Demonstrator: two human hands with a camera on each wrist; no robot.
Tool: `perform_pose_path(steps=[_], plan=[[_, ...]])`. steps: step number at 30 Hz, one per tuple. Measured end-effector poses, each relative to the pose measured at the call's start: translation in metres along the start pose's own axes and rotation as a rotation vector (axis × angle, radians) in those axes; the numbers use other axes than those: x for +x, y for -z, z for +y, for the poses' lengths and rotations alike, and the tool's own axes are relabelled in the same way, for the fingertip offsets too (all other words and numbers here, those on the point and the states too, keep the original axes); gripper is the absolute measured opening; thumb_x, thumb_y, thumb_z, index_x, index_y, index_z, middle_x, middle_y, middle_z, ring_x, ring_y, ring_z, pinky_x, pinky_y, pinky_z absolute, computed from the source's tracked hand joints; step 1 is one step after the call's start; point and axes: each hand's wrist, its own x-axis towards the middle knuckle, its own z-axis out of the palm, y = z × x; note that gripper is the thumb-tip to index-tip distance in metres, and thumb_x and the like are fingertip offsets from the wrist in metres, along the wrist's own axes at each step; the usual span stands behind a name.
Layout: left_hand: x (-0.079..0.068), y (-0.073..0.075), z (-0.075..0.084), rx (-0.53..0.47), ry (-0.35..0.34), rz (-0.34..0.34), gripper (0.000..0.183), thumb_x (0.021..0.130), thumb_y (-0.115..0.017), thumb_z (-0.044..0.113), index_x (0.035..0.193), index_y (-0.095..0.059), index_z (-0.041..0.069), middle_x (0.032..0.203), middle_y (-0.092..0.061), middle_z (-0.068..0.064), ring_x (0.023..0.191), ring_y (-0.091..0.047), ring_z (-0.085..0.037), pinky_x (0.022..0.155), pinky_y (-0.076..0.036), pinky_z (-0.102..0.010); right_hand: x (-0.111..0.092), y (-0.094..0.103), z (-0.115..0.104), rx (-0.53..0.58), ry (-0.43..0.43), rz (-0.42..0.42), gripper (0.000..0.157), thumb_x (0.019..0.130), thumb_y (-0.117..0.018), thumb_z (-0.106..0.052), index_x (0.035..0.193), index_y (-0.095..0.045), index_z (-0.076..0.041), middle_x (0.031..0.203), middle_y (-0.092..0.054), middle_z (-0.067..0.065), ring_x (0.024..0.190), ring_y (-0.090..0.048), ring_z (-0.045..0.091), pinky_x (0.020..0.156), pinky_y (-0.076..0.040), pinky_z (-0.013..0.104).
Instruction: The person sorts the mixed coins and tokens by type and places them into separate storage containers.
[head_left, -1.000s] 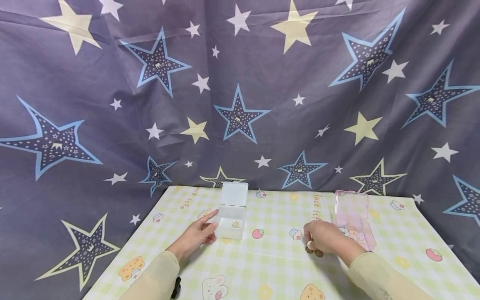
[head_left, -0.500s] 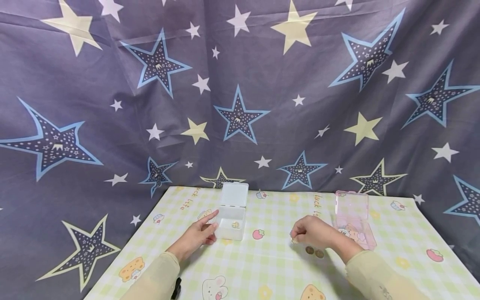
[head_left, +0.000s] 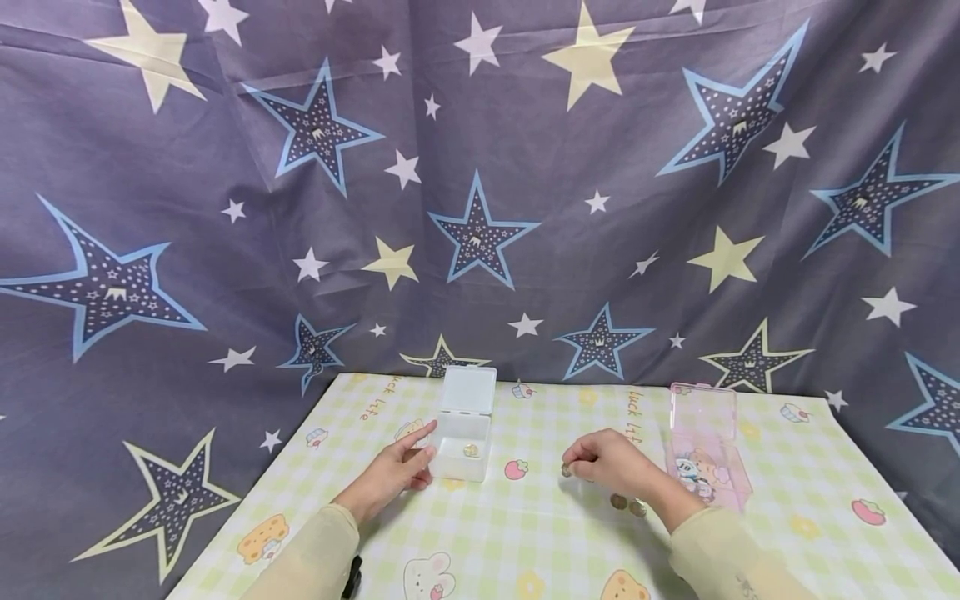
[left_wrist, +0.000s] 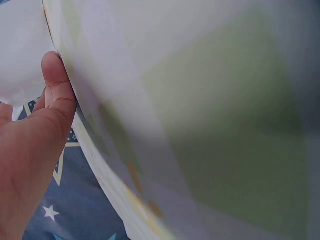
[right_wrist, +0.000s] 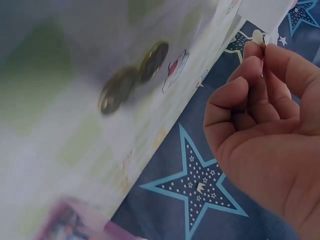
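Observation:
My right hand (head_left: 611,461) pinches a coin (right_wrist: 258,37) between thumb and fingertips, a little above the table. Two more coins lie flat on the cloth below it, a left coin (head_left: 618,502) and a right coin (head_left: 638,507). A small white box (head_left: 459,469) stands left of the table's middle with its lid (head_left: 469,389) raised, and a gold-coloured coin (head_left: 470,451) shows inside. Against the box's left side rests my left hand (head_left: 390,475), forefinger extended and thumb near the front corner. In the left wrist view, the left hand (left_wrist: 42,130) lies beside the cloth.
A clear pink box (head_left: 738,483) with its lid up stands at the right and holds colourful small pieces, hard to make out. The checked tablecloth (head_left: 517,533) ends at a star-print curtain (head_left: 540,200). A black object (head_left: 352,577) lies near the left sleeve.
My right hand has lifted a coin away from the other two and moved left with it, toward the white box. The left hand and both boxes stay in place.

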Motion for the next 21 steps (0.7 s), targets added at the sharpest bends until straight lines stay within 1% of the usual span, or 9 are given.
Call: perform_pose_path(steps=[1,4,9,13,17,19,21], plan=[[0.000,0.000,0.000,-0.004,0.006,0.001,0.060,0.110,-0.062,0.031,0.166,-0.041,0.030,0.105,-0.070,-0.013,0.088,-0.068,-0.020,0.080,-0.062,-0.030,0.001,-0.002,0.000,0.017,-0.003,0.008,0.008,0.099,-0.073,-0.010,0.101,-0.081,-0.009,0.092,-0.079,0.000,0.077,-0.060,0.011,0.067,-0.049,0.023],[0.000,-0.001,0.000,-0.005,0.004,0.000,0.059,0.111,-0.061,0.030,0.166,-0.041,0.029,0.105,-0.071,-0.013,0.088,-0.069,-0.020,0.080,-0.062,-0.031,0.003,-0.007,0.000,0.073,-0.026,0.034,0.009,0.100,-0.073,-0.012,0.103,-0.081,-0.010,0.095,-0.079,0.001,0.080,-0.062,0.013,0.068,-0.050,0.023],[0.001,-0.001,0.000,-0.006,0.001,-0.002,0.060,0.110,-0.062,0.032,0.166,-0.041,0.029,0.104,-0.071,-0.013,0.088,-0.069,-0.020,0.080,-0.062,-0.030,0.006,-0.015,-0.003,0.150,-0.076,0.089,0.009,0.100,-0.074,-0.014,0.104,-0.081,-0.010,0.096,-0.079,0.001,0.081,-0.063,0.013,0.070,-0.050,0.024],[0.000,0.000,0.000,-0.007,-0.002,-0.005,0.062,0.109,-0.063,0.034,0.167,-0.041,0.029,0.104,-0.070,-0.013,0.088,-0.069,-0.020,0.079,-0.062,-0.030,0.008,-0.019,-0.007,0.242,-0.148,0.133,0.012,0.100,-0.075,-0.017,0.107,-0.081,-0.009,0.098,-0.080,0.003,0.084,-0.065,0.013,0.074,-0.051,0.026],[-0.001,0.000,0.001,-0.001,-0.005,-0.006,0.062,0.110,-0.063,0.033,0.167,-0.040,0.027,0.104,-0.070,-0.014,0.088,-0.069,-0.021,0.079,-0.062,-0.031,0.010,-0.023,-0.012,0.333,-0.242,0.183,0.013,0.101,-0.074,-0.020,0.109,-0.081,-0.013,0.100,-0.079,0.000,0.088,-0.065,0.016,0.071,-0.050,0.030],[-0.002,0.000,0.001,0.003,-0.009,-0.007,0.061,0.110,-0.062,0.032,0.167,-0.040,0.027,0.104,-0.071,-0.015,0.088,-0.069,-0.021,0.080,-0.062,-0.032,0.012,-0.026,-0.014,0.387,-0.269,0.206,0.014,0.101,-0.074,-0.022,0.110,-0.082,-0.015,0.100,-0.079,-0.001,0.088,-0.064,0.018,0.070,-0.049,0.031],[-0.003,0.000,0.002,0.004,-0.010,-0.006,0.061,0.110,-0.061,0.031,0.167,-0.040,0.026,0.104,-0.071,-0.015,0.088,-0.069,-0.021,0.081,-0.063,-0.033,0.014,-0.028,-0.016,0.436,-0.273,0.223,0.015,0.100,-0.074,-0.021,0.111,-0.082,-0.013,0.098,-0.078,-0.001,0.087,-0.063,0.019,0.070,-0.049,0.032]])
